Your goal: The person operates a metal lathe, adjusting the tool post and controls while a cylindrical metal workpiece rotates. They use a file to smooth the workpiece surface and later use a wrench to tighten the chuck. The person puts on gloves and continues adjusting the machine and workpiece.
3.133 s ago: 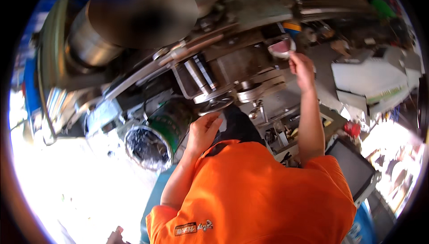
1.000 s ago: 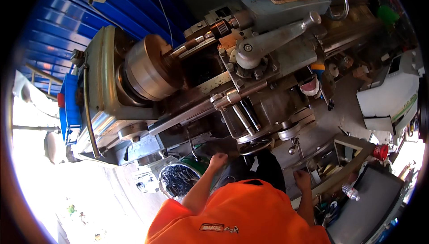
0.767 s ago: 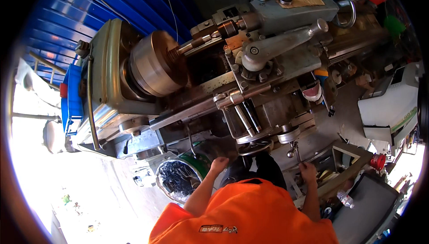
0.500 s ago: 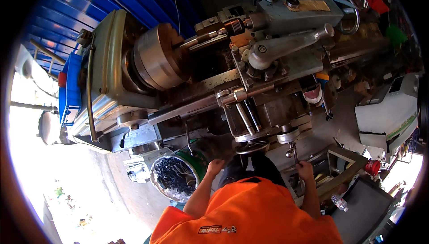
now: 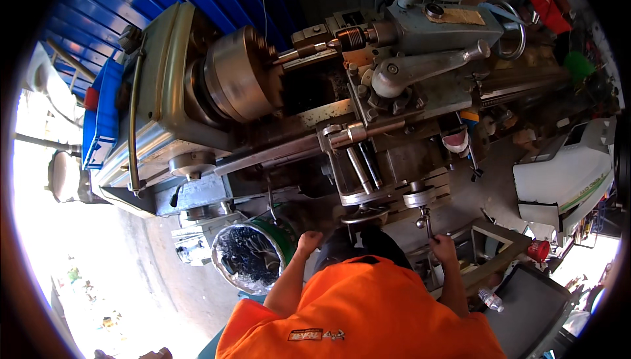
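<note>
In front of me is a large metal lathe, with a round steel chuck [image 5: 243, 76] at its left. A slim bar and a drill-like tool [image 5: 309, 51] reach toward the chuck from the grey tailstock [image 5: 440, 27]. My right hand [image 5: 444, 248] is closed round the crank handle [image 5: 430, 224] below a silver dial collar [image 5: 419, 197]. My left hand [image 5: 309, 241] is held in a fist beside my leg, left of the carriage handwheel [image 5: 365, 214] and apart from it; nothing shows in it. A grey tool post lever [image 5: 430, 68] sits above the carriage.
A bucket [image 5: 253, 257] with dark, dirty contents stands left of my left hand. A blue bin [image 5: 103, 116] hangs by the headstock. To my right are a metal frame [image 5: 503, 237], a red can [image 5: 538, 250], a plastic bottle [image 5: 490, 299] and a white machine [image 5: 559, 178].
The view has tilted and shifted slightly. My right hand stays on the crank handle and my left fist stays by my leg; no clear movement of the lathe parts shows.
</note>
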The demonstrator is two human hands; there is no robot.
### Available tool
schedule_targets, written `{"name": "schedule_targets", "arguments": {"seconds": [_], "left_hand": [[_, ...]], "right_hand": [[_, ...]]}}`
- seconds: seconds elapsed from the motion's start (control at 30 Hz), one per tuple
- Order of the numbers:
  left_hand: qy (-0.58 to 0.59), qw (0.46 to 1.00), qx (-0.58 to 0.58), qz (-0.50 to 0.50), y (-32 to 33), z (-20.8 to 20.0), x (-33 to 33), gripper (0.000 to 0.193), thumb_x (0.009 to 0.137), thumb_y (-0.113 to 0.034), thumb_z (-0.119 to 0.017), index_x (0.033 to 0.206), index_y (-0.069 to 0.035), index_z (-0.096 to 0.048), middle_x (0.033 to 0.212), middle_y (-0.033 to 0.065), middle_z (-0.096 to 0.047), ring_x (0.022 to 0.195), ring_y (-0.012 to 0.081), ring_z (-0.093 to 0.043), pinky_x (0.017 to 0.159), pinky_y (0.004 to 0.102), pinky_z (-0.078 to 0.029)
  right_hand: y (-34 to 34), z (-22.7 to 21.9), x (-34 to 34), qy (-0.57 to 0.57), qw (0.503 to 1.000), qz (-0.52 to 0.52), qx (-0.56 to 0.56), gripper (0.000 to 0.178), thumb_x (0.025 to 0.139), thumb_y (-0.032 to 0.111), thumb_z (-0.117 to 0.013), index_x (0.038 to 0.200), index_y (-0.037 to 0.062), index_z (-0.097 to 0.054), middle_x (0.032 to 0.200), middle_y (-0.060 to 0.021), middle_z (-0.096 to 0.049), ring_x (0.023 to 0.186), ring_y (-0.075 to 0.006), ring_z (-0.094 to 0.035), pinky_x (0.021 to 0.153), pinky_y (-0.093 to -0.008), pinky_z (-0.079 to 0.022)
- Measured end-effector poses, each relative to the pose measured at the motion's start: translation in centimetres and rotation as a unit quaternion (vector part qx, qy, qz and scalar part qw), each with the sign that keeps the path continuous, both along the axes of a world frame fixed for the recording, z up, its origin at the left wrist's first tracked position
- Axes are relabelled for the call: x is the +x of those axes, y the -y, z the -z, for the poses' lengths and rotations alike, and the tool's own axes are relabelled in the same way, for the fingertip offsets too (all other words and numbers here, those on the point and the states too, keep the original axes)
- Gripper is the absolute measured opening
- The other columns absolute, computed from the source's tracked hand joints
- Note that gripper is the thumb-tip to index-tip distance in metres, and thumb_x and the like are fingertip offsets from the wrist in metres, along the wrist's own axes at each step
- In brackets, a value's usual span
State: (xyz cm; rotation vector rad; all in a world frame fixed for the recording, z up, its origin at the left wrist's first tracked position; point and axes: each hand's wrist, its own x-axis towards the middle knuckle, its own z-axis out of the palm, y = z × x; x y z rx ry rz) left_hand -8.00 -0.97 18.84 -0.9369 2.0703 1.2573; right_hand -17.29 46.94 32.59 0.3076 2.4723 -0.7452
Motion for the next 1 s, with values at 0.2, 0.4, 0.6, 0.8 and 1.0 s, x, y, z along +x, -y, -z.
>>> {"name": "schedule_targets", "arguments": {"seconds": [0.2,0.4,0.6,0.8,1.0], "left_hand": [[-0.026,0.996,0.030,-0.077,-0.5,-0.9,0.0,0.034,0.086,-0.032,-0.066,0.089,0.002,-0.072,0.074,0.0064,-0.068,0.069,0.0120,-0.061,0.066,0.0296,-0.049],[0.014,0.999,0.009,-0.029,1.0,-0.6,0.8,0.043,0.081,-0.037,-0.070,0.101,0.001,-0.072,0.084,0.0131,-0.072,0.078,0.0192,-0.069,0.074,0.0331,-0.053],[0.051,0.997,0.005,-0.051,1.4,0.3,1.7,0.043,0.080,-0.038,-0.071,0.099,0.001,-0.072,0.082,0.0120,-0.072,0.076,0.0190,-0.069,0.072,0.0334,-0.053],[0.058,0.998,0.012,-0.036,1.8,1.0,2.2,0.041,0.080,-0.038,-0.069,0.095,0.000,-0.074,0.074,0.0104,-0.071,0.069,0.0186,-0.067,0.068,0.0336,-0.053],[0.036,0.997,0.019,-0.067,2.3,2.7,3.3,0.040,0.080,-0.039,-0.069,0.092,-0.001,-0.074,0.071,0.0094,-0.069,0.066,0.0182,-0.066,0.064,0.0340,-0.051]], "right_hand": [[0.2,-0.7,-0.1,-0.024,1.000,-0.004,0.004,0.029,0.080,0.028,-0.067,0.093,0.0019,-0.070,0.084,-0.0218,-0.067,0.083,-0.0373,-0.066,0.075,-0.0420,-0.051],[0.6,-1.2,-0.2,-0.014,1.000,0.012,0.007,0.030,0.081,0.029,-0.066,0.092,0.0020,-0.071,0.082,-0.0218,-0.066,0.082,-0.0375,-0.066,0.075,-0.0427,-0.051],[0.0,0.2,0.3,-0.039,0.999,-0.009,0.008,0.030,0.081,0.031,-0.066,0.091,0.0026,-0.070,0.082,-0.0216,-0.065,0.081,-0.0385,-0.065,0.073,-0.0437,-0.050],[0.2,-0.2,0.2,-0.031,0.999,-0.008,0.018,0.031,0.081,0.031,-0.066,0.092,0.0029,-0.070,0.083,-0.0214,-0.065,0.081,-0.0382,-0.065,0.072,-0.0435,-0.050],[0.3,0.0,0.4,-0.036,0.999,-0.006,0.018,0.030,0.081,0.030,-0.067,0.093,0.0021,-0.070,0.082,-0.0209,-0.066,0.080,-0.0374,-0.065,0.072,-0.0422,-0.050]]}}
